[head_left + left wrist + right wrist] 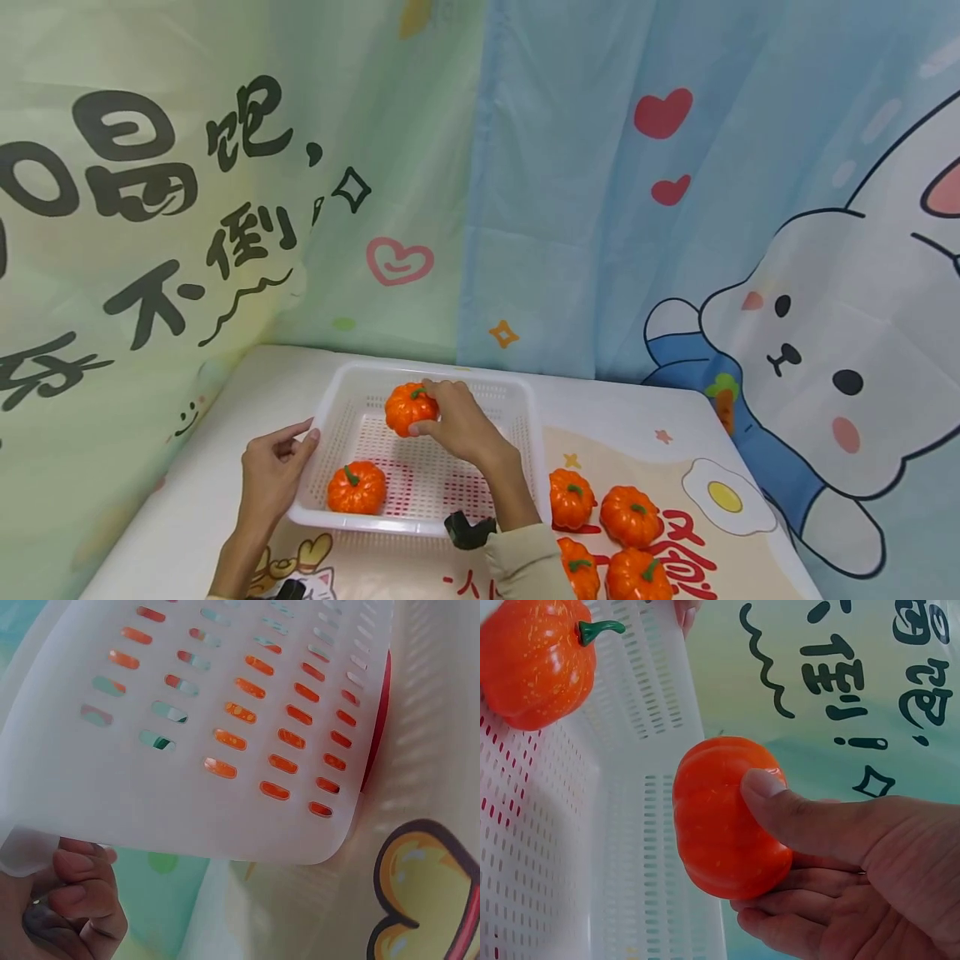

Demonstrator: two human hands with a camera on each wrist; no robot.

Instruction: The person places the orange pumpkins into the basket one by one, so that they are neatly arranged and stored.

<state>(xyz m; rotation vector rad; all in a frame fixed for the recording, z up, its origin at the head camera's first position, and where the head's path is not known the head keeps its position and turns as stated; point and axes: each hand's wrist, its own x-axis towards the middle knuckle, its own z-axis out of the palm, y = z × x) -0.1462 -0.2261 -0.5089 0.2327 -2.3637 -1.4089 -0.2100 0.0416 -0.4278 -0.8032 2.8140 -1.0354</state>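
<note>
My right hand (463,423) grips a small orange pumpkin (409,408) over the back part of a white plastic basket (427,527). In the right wrist view the thumb presses one side of this pumpkin (724,825), with the fingers behind it. A second pumpkin (357,487) with a green stem lies inside the basket at its front left corner. My left hand (273,471) is at the basket's left rim. The left wrist view shows the left fingers (86,900) curled at the rim, thumb partly hidden, and orange showing through the slots.
Several more pumpkins (632,517) stand on the table right of the basket, at the front. The printed tablecloth (600,400) lies under everything. A patterned curtain (555,208) hangs behind and left of the table.
</note>
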